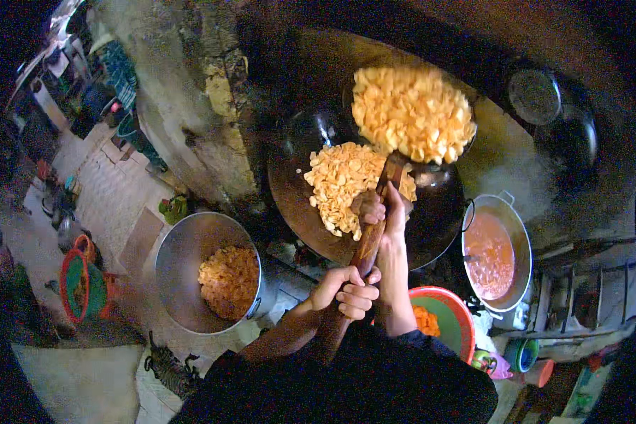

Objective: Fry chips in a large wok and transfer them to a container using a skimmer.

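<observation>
Both my hands grip one long wooden handle [370, 246] that runs up from my body. My left hand [349, 292] is closed around its lower part. Farther up, beside the rim of a big dark wok [434, 238], my right hand [382, 212] wraps the same handle. Beyond my right hand, a heap of pale orange pieces [413, 114] rests on what looks like a broad round scoop at the handle's far end; its surface is mostly covered. More such pieces [339, 183] lie in the wok, below and left of that heap, partly behind my right hand.
At the left a large metal pot [183, 283] holds browner orange food. On the right stands a two-handled pan of reddish liquid [490, 259]. A red-rimmed green basin [458, 318] with orange pieces is near my right forearm. A striped cat [170, 365] is on the floor at lower left.
</observation>
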Tool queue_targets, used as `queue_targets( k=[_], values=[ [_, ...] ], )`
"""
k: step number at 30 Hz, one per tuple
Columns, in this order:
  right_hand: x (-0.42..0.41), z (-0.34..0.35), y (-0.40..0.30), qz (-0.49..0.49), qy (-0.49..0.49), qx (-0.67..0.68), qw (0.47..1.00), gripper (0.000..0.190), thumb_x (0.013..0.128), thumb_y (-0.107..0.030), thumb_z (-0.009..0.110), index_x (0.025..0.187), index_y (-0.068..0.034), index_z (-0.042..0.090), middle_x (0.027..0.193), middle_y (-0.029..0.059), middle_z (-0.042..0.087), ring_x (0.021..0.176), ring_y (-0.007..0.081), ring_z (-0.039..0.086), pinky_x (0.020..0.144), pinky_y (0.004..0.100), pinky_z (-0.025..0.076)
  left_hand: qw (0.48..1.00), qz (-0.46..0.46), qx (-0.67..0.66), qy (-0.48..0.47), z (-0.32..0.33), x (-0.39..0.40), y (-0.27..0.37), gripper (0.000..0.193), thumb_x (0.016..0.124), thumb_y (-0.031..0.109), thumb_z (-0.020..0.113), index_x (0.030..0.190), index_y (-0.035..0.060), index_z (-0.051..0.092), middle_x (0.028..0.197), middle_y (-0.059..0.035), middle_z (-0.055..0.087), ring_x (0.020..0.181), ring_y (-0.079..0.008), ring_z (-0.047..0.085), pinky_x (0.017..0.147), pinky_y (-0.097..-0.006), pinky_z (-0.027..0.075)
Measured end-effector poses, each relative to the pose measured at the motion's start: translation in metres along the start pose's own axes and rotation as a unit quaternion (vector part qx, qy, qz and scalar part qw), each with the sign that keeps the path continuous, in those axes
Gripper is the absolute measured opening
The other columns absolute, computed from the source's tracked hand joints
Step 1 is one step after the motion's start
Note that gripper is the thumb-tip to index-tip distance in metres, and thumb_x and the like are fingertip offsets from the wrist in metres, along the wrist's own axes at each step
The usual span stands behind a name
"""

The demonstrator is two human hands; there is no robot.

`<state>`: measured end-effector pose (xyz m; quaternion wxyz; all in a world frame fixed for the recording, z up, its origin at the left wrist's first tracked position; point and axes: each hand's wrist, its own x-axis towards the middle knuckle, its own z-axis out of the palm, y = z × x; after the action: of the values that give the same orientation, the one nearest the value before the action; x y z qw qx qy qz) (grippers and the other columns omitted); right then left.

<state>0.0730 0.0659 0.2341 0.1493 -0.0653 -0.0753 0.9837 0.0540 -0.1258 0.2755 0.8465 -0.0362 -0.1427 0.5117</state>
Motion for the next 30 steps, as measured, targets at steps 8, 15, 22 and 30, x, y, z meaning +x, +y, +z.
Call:
queue_targets(
  k=[8, 15, 22, 30],
  values=[
    [-0.014, -0.109, 0.076, 0.018, 0.155, -0.031, 0.987, 0.038, 0.082, -0.04, 0.051, 0.059, -0.012, 0.039, 0.048, -0.0047, 0.03, 0.04, 0.0072, 0.028, 0.039, 0.0209, 0.027, 0.996, 0.025, 0.006, 0.089, -0.067, -0.06, -0.012, 0.01, 0.076, 0.01, 0.041, 0.083, 0.0049, 0.037, 0.054, 0.0029, 0.03, 0.037, -0.0045, 0.028, 0.032, -0.0202, 0.024],
    [-0.048, -0.099, 0.202, 0.013, 0.258, -0.177, 0.95, 0.042, 0.085, -0.047, 0.046, 0.061, -0.015, 0.034, 0.049, -0.0046, 0.026, 0.041, 0.0088, 0.028, 0.04, 0.0236, 0.029, 0.976, 0.027, 0.116, 0.18, -0.086, -0.207, -0.06, 0.015, 0.08, 0.012, 0.049, 0.088, 0.0077, 0.037, 0.052, 0.0035, 0.029, 0.036, -0.0041, 0.027, 0.032, -0.0179, 0.023],
    [-0.083, -0.186, 0.362, 0.087, 0.278, -0.301, 0.908, 0.039, 0.086, -0.043, 0.047, 0.064, -0.013, 0.035, 0.048, 0.0001, 0.026, 0.041, 0.0152, 0.03, 0.043, 0.0328, 0.032, 0.908, -0.01, 0.263, 0.325, -0.169, -0.368, -0.137, 0.024, 0.075, 0.017, 0.062, 0.093, 0.0066, 0.049, 0.065, -0.0007, 0.047, 0.05, -0.011, 0.044, 0.047, -0.0245, 0.039],
    [-0.088, -0.325, 0.516, 0.257, 0.364, -0.685, 0.576, 0.028, 0.08, -0.028, 0.052, 0.068, -0.003, 0.049, 0.057, 0.0092, 0.05, 0.044, 0.0229, 0.047, 0.038, 0.038, 0.038, 0.694, 0.116, 0.358, 0.614, -0.231, -0.446, -0.219, 0.029, 0.072, 0.017, 0.06, 0.095, 0.0008, 0.053, 0.064, -0.0027, 0.052, 0.053, -0.0146, 0.052, 0.049, -0.029, 0.044]
  ],
)
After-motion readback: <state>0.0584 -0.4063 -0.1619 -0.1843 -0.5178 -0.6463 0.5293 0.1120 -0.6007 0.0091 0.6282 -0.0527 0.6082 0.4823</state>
